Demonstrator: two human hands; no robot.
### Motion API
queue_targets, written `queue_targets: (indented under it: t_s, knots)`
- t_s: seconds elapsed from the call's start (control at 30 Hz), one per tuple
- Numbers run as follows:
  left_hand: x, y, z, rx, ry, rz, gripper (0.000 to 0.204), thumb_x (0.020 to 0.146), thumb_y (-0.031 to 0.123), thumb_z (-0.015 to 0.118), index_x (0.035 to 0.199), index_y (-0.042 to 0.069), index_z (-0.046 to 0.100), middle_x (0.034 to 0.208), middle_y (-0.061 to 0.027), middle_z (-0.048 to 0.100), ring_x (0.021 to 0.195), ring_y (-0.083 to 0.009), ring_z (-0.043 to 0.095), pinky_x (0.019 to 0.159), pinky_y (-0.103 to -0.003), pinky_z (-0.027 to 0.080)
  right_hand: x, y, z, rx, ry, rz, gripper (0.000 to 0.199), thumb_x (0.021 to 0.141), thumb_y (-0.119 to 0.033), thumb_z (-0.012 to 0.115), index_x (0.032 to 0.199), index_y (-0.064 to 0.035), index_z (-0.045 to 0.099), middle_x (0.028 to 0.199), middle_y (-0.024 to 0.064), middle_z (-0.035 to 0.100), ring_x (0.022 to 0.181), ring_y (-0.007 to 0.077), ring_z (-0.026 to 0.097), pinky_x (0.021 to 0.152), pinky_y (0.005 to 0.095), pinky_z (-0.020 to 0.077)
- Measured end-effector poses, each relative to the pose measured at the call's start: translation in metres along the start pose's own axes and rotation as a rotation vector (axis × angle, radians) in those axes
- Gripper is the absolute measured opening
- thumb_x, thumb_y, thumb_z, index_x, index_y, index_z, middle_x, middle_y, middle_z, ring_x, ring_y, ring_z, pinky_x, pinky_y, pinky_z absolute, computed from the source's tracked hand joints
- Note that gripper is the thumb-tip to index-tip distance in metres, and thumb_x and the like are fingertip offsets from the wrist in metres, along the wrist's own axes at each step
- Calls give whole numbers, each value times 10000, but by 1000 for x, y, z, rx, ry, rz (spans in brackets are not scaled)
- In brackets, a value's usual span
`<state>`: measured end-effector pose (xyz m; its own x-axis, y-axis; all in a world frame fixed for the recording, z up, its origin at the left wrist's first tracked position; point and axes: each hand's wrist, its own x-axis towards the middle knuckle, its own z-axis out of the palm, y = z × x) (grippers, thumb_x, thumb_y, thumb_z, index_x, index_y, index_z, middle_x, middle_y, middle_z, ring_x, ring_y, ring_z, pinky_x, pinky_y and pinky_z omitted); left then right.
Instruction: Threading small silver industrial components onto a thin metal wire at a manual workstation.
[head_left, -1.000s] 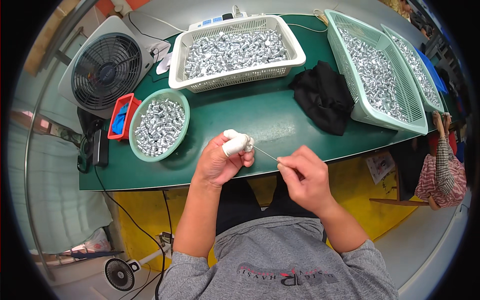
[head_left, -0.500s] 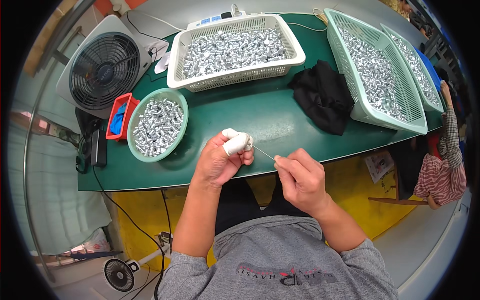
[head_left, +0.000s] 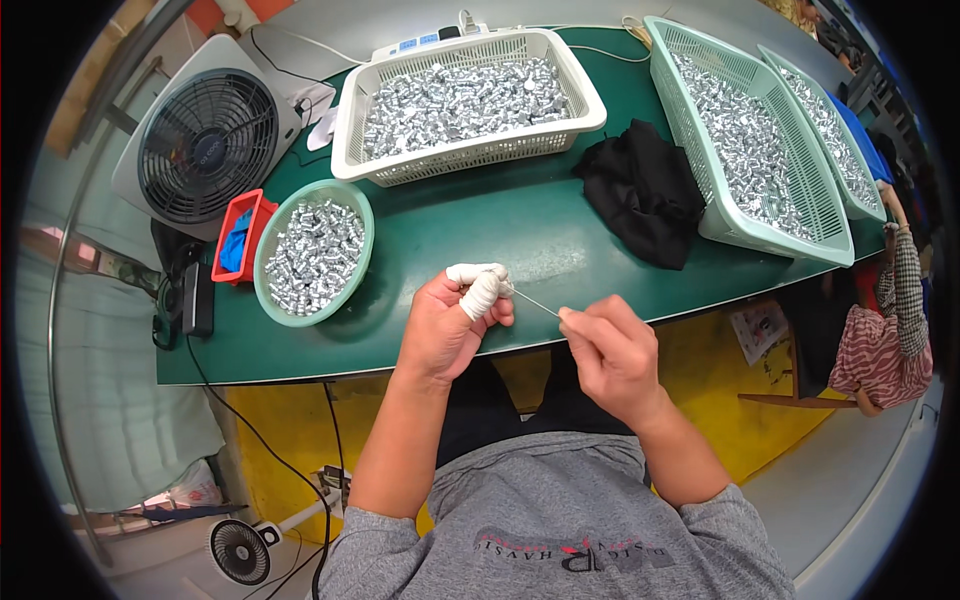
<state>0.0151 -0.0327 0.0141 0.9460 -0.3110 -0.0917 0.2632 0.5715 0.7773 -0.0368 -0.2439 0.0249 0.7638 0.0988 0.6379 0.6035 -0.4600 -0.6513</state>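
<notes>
Centre frame, above the green tabletop (head_left: 520, 230): left hand (head_left: 450, 325), fingertips taped for protection, pinching a small piece; right hand (head_left: 610, 355) closed on a thin wire (head_left: 535, 300), steadying it.

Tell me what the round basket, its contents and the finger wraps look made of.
Round basket: pale green plastic, by its moulded slots. Small parts: shiny silver, probably metal. Wraps on the left hand fingers: white, matte, likely cloth tape.

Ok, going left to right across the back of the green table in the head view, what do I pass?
Grey box fan → red bin → round green basket of silver pieces → white rectangular basket of silver pieces → black cloth → two long green baskets of silver pieces.
</notes>
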Motion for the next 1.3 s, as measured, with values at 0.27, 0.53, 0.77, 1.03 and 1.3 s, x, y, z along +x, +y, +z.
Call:
queue_targets:
  t_s: [0.27, 0.53, 0.77, 1.03, 1.3]
  knots:
    - [1, 5, 3, -23, -64, -34, 78, 958, 71, 677, 1018, 22, 685, 936, -83, 691, 795, -172, 650, 710, -331, 543, -5, -4, -11, 804, -127, 796, 155, 837, 77, 729, 980, 17, 726, 749, 51, 560, 570, 111, 509, 474, 264, 381]
    - [1, 2, -2, -149, -130, -91, 70, 961, 62, 669, 1016, 23, 686, 947, -88, 688, 806, -173, 655, 705, -324, 544, -2, -12, -3, -17, 1, 58, 101, 876, 51, 721, 970, 15, 733, 759, 26, 558, 592, 90, 499, 488, 254, 384]
    - [-1, -2, 17, 55, 127, -32, 161, 962, 21, 656, 1122, 13, 645, 982, -102, 680, 847, -169, 653, 725, -311, 561, -14, -2, -4, 380, -11, 418, 144, 844, 75, 727, 967, 1, 735, 748, 38, 544, 593, 107, 503, 501, 253, 377]
    - [-1, -16, 21, 182, 286, 139, 176, 973, 7, 641, 1146, -6, 614, 1009, -117, 675, 846, -179, 652, 722, -320, 568, -16, -22, -12, 72, -30, 283, 103, 877, 62, 706, 969, 22, 732, 813, 18, 566, 678, 67, 507, 581, 216, 386]
    - [-2, -9, 14, -17, 180, 137, 154, 1028, 101, 594, 1158, 22, 616, 1031, -109, 667, 867, -187, 647, 720, -329, 568, -32, -5, -25, 338, 7, 492, 101, 890, 60, 694, 976, 19, 727, 833, 15, 569, 661, 58, 493, 571, 216, 380]
